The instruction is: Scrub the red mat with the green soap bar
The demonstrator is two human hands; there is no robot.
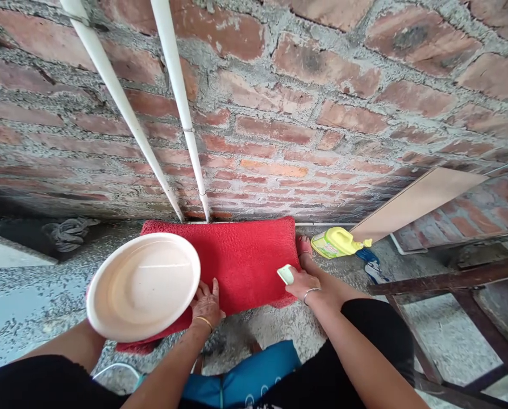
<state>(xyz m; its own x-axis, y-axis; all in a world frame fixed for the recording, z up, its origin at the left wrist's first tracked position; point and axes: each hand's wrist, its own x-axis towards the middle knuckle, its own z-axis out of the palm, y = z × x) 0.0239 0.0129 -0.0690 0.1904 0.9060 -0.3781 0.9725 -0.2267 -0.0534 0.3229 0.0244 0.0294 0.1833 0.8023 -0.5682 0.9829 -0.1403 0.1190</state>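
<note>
A red, rough-textured mat [245, 258] lies in front of me and hangs down at its near left and right ends. My left hand [208, 307] rests on its near edge, fingers spread, beside the basin's rim. On the mat's left part stands a pale plastic basin [152, 284], with what looks like shallow water in it. My right hand [303, 284] is closed round a pale green, flat bar [285, 275], held at the mat's right end. Most of the bar's near side is hidden by my fingers, and I cannot tell its exact kind.
A brick wall [275, 136] with two white pipes [179, 85] rises behind the mat. At right are a yellow jug [334, 242], a leaning board [420, 199] and a brown frame [433, 281]. A grey cloth [69, 233] lies left on wet concrete. Blue fabric [245, 375] is below me.
</note>
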